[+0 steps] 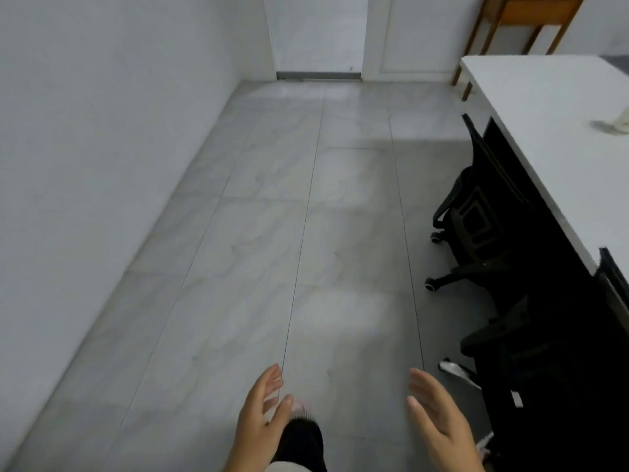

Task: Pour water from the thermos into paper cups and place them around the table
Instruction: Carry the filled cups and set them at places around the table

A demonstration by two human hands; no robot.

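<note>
My left hand (262, 417) and my right hand (439, 420) hang in front of me at the bottom of the head view, over the grey tiled floor. Both have loose, straight fingers and hold nothing. The white table (544, 131) runs along the right side. At its right edge a blurred pale object (616, 126) stands on the top; I cannot tell what it is. No thermos is in view.
Two black office chairs (476, 216) are pushed under the table's near side. A white wall runs along the left, a white door (320, 39) is at the far end, and a wooden stand (531, 15) is at the far right corner.
</note>
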